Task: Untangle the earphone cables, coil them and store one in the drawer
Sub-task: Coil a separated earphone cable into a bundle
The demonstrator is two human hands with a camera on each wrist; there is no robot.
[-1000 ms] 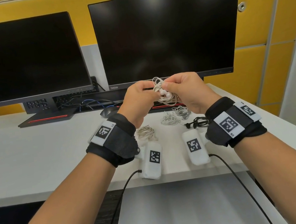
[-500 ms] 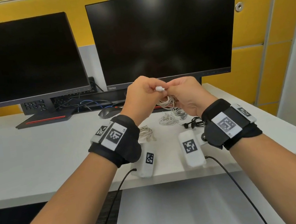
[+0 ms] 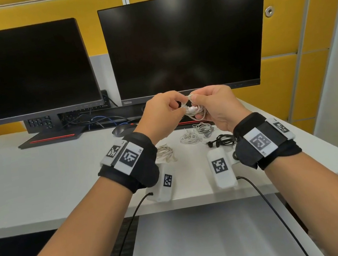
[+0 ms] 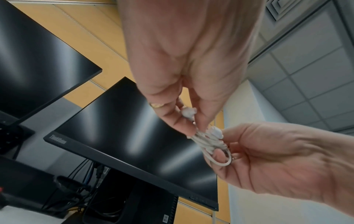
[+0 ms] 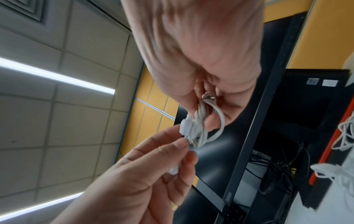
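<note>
Both hands hold one white earphone cable [image 3: 192, 110] in the air above the desk, in front of the right monitor. My right hand [image 3: 210, 105] grips the coiled bundle [image 4: 210, 142] [image 5: 203, 128] with fingers through its loop. My left hand [image 3: 166, 109] pinches the cable end by an earbud [image 4: 188, 112], thumb against fingertips [image 5: 184, 145]. On the desk under the hands lie a cream coil [image 3: 165, 152], two white coils [image 3: 189, 138] [image 3: 204, 128] and a black earphone [image 3: 220, 141].
Two dark monitors [image 3: 185, 39] [image 3: 23, 70] stand at the back of the white desk [image 3: 41, 186]. A black mouse [image 3: 121, 130] sits behind the left hand. A grey surface [image 3: 202, 239] lies below the desk's front edge.
The hands have risen slightly and drawn a little apart. The left hand's pinch shifted along the cable end, and an earbud now shows between the hands.
</note>
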